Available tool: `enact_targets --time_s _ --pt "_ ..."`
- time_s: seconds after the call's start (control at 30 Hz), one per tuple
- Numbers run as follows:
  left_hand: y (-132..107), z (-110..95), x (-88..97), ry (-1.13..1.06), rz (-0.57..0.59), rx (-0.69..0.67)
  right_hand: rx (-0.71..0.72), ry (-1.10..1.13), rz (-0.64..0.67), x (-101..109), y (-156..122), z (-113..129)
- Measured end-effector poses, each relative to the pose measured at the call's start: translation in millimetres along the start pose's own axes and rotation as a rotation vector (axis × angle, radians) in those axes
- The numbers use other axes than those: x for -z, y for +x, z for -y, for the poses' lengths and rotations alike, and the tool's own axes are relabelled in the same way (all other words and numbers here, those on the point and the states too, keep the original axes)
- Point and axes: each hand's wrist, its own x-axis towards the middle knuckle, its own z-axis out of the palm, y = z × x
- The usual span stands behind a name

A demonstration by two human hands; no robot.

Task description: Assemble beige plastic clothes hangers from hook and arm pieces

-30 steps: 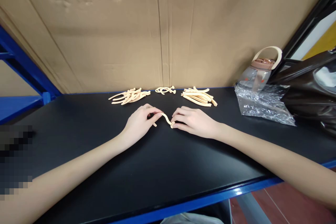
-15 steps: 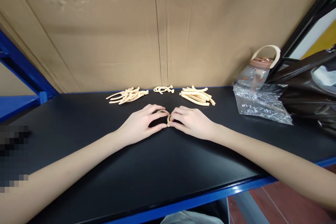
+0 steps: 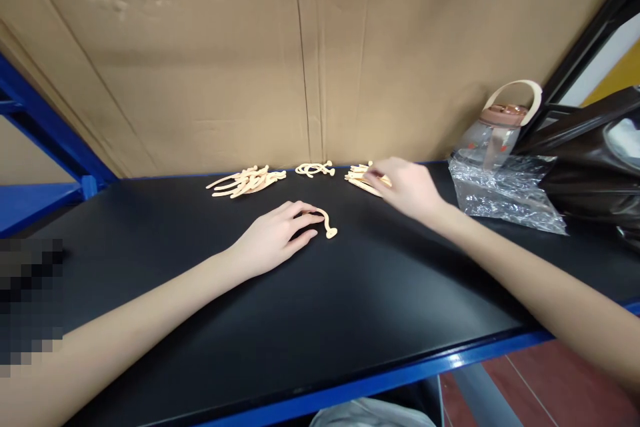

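Note:
My left hand (image 3: pixel 277 238) lies low on the black table, thumb apart from the fingers. Its fingertips touch one end of a bent cream-coloured strip (image 3: pixel 327 219), which ends in a flat round knob. My right hand (image 3: pixel 406 185) is over the right-hand pile of cream strips (image 3: pixel 361 184), covering much of it. Motion blurs its fingers, so I cannot make out whether a strip is between them. Another pile of cream strips (image 3: pixel 247 181) lies to the left, and a few curled strips with round ends (image 3: pixel 314 169) lie in the middle at the back.
Cardboard (image 3: pixel 240 67) stands behind the table (image 3: pixel 280 333). At the right are a clear bottle with a handle (image 3: pixel 493 137), a crumpled plastic bag (image 3: pixel 505 197) and a dark shiny bag (image 3: pixel 585 180). Blue frame bars (image 3: pixel 45 127) rise at the left.
My right hand has left the bent strip and moved up and right to the right-hand pile. My left hand stays at the strip, whose knobbed end now shows.

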Motion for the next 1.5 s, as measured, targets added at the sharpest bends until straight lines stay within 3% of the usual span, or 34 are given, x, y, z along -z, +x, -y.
enact_targets --time_s 0.1,0.17,0.3,1.17,1.5 --pt "-0.8 -0.5 0.0 -0.007 0.007 0.022 -0.187 -0.189 -0.007 1.9 7.5 -36.1" --pt "-1.4 -0.6 -0.4 0.017 0.007 0.040 -0.284 -0.270 0.074 -0.8 9.2 -52.6" --pt "-1.7 0.2 -1.8 0.076 0.023 0.016 -0.309 -0.345 0.198 -10.6 9.4 -65.2" --pt "0.4 1.6 -1.6 0.085 0.035 -0.034 -0.205 -0.315 0.168 -26.6 8.4 -49.4" --pt "-0.2 0.9 -1.8 0.075 0.030 -0.035 -0.213 -0.203 -0.103 -11.4 9.7 -42.5"
